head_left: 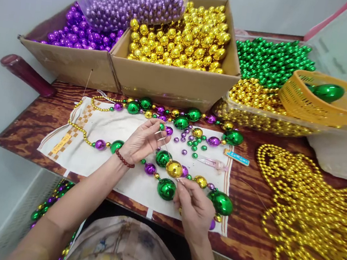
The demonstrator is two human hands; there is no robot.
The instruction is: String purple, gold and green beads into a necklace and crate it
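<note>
My left hand (pixel 149 141) is closed in a pinch on a thin string that slants down to a large gold bead (pixel 174 169). A small green bead (pixel 161 126) sits at its fingertips. My right hand (pixel 197 204) pinches the string on the near side of the gold bead; its fingertips are partly hidden. Around the hands, a strand of green, purple and gold beads (pixel 166 189) lies in a loop on a white towel (pixel 82 156). Loose small green and purple beads (pixel 195 144) are scattered beyond my right hand.
Behind the towel stand cardboard boxes of purple beads (pixel 74 30) and gold beads (pixel 179 40). At right are a tub of green beads (pixel 273 60), a yellow basket (pixel 310 93) and piled gold bead strands (pixel 316 219). A blue-labelled knife (pixel 237 157) lies by the towel.
</note>
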